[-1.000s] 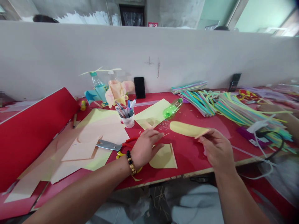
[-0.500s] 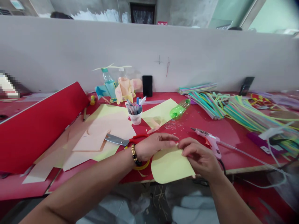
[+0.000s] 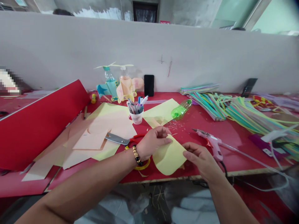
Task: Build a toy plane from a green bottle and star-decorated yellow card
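Observation:
Between my hands is a pale yellow piece of paper [image 3: 170, 157] with rounded lower corners, tilted above the table's front edge. My left hand [image 3: 153, 141], with a beaded bracelet at the wrist, pinches its upper left part. At the right edge, my right hand [image 3: 199, 158] grips the sheet between thumb and fingers. Scissors [image 3: 118, 139] with red and yellow handles lie left of my left hand, partly hidden by it. A pink glue gun [image 3: 211, 140] with a clear glue stick rests to the right of my right hand.
A cup of markers [image 3: 136, 116], a green plastic bottle [image 3: 181, 109] and two decorated bottle crafts [image 3: 126, 85] stand or lie farther back. Pink and yellow sheets [image 3: 116, 118] cover the left side beside a red board [image 3: 44, 124]. Coloured strips [image 3: 252, 115] pile up at right.
The yellow paper has turned so its straight edge slants down to the right. My right hand has slid down along its edge, away from my left hand.

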The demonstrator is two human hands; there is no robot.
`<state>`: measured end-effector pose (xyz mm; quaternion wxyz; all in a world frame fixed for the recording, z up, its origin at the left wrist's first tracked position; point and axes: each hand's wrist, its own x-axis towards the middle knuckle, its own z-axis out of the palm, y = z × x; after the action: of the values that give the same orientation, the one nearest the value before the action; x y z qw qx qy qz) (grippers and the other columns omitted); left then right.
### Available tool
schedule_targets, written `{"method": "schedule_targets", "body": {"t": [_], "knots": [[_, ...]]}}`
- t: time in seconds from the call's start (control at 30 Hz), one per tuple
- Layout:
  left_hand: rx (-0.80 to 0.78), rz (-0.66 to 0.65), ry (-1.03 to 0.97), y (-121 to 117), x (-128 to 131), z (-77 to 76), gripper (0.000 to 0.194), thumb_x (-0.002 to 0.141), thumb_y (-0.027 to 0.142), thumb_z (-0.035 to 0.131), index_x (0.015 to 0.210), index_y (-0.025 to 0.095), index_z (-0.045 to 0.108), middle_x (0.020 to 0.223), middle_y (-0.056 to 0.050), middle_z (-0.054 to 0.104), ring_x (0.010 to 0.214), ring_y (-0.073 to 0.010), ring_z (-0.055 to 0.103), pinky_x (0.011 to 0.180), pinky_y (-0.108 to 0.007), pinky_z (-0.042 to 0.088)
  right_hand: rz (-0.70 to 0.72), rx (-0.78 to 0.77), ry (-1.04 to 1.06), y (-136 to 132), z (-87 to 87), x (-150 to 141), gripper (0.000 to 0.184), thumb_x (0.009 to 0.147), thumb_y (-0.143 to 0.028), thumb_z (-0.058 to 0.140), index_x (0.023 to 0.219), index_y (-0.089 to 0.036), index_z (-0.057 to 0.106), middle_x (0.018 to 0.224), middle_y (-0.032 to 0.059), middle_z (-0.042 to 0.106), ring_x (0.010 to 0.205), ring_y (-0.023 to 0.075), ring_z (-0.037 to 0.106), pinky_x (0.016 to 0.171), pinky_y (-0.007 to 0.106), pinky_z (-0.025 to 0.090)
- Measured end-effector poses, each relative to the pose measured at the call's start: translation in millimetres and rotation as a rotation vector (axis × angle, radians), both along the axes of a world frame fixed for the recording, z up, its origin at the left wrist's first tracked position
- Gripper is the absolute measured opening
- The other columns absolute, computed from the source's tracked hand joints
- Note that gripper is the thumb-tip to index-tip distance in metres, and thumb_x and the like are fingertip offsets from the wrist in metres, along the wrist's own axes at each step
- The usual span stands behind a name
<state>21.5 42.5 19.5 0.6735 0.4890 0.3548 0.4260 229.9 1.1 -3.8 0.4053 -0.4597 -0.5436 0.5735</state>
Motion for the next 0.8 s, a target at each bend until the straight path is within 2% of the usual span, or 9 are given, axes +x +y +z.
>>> {"method": "schedule_targets", "body": {"t": [0.13, 0.27, 0.37, 0.47, 0.57, 0.7, 0.8], "knots": [[0.031, 0.002, 0.083, 0, -1, 2.5, 0.035, 0.065, 0.034, 0.082, 0.082, 0.015, 0.058, 0.071, 0.005, 0.053, 0.062, -0.0059, 0.048, 0.058, -0.018, 0.038, -0.071, -0.079, -0.05, -2, 0.8, 0, 0.031, 0.077, -0.046, 0.071, 0.077, -0.016, 0.064, 0.054, -0.0016, 0.06, 0.044, 0.0099, 0.052, 0.044, 0.02, 0.039], [0.126, -0.085, 0.274, 0, -3, 1.4, 0.034, 0.068, 0.043, 0.079, 0.079, 0.013, 0.066, 0.07, 0.001, 0.059, 0.06, -0.0076, 0.049, 0.054, -0.02, 0.038, -0.037, -0.096, -0.069, -2, 0.9, 2, 0.031, 0.075, -0.045, 0.073, 0.072, -0.016, 0.064, 0.055, -0.0029, 0.057, 0.042, 0.0075, 0.046, 0.041, 0.019, 0.033], [0.127, -0.136, 0.353, 1, -4, -0.6, 0.034, 0.069, 0.046, 0.077, 0.074, 0.013, 0.069, 0.067, 0.0, 0.061, 0.057, -0.0085, 0.049, 0.053, -0.021, 0.038, -0.018, -0.089, -0.058, -1, 0.0, 2, 0.031, 0.077, -0.046, 0.07, 0.073, -0.017, 0.064, 0.058, -0.0028, 0.057, 0.047, 0.009, 0.047, 0.045, 0.021, 0.035], [0.124, -0.113, 0.368, 3, -7, 0.0, 0.031, 0.071, 0.044, 0.075, 0.072, 0.014, 0.069, 0.065, 0.0, 0.061, 0.057, -0.009, 0.049, 0.054, -0.021, 0.04, -0.083, 0.028, -0.101, -1, -0.9, 3, 0.029, 0.084, -0.046, 0.063, 0.075, -0.018, 0.063, 0.064, -0.002, 0.059, 0.058, 0.0121, 0.052, 0.054, 0.023, 0.042], [0.149, -0.015, 0.309, 10, -14, 6.0, 0.03, 0.075, 0.043, 0.073, 0.075, 0.013, 0.069, 0.069, 0.0, 0.062, 0.061, -0.0093, 0.052, 0.058, -0.021, 0.042, -0.129, 0.217, -0.281, -1, -1.8, 7, 0.025, 0.09, -0.044, 0.056, 0.088, -0.021, 0.065, 0.079, 0.001, 0.065, 0.074, 0.0172, 0.059, 0.069, 0.028, 0.047], [0.084, 0.076, 0.106, 19, -30, 23.4, 0.03, 0.071, 0.04, 0.078, 0.075, 0.013, 0.067, 0.073, 0.0, 0.065, 0.064, -0.0091, 0.057, 0.063, -0.021, 0.046, -0.044, 0.511, -0.641, -3, -2.9, 14, 0.02, 0.084, -0.038, 0.065, 0.096, -0.023, 0.068, 0.1, 0.0062, 0.066, 0.097, 0.0239, 0.059, 0.089, 0.037, 0.044], [0.035, 0.082, -0.036, 22, -44, 39.5, 0.027, 0.071, 0.036, 0.08, 0.074, 0.014, 0.065, 0.072, 0.001, 0.066, 0.064, -0.0093, 0.06, 0.062, -0.022, 0.049, -0.016, 0.547, -0.817, -5, -3.8, 17, 0.019, 0.083, -0.038, 0.066, 0.093, -0.023, 0.067, 0.099, 0.0068, 0.065, 0.097, 0.0246, 0.057, 0.087, 0.039, 0.044]]}}
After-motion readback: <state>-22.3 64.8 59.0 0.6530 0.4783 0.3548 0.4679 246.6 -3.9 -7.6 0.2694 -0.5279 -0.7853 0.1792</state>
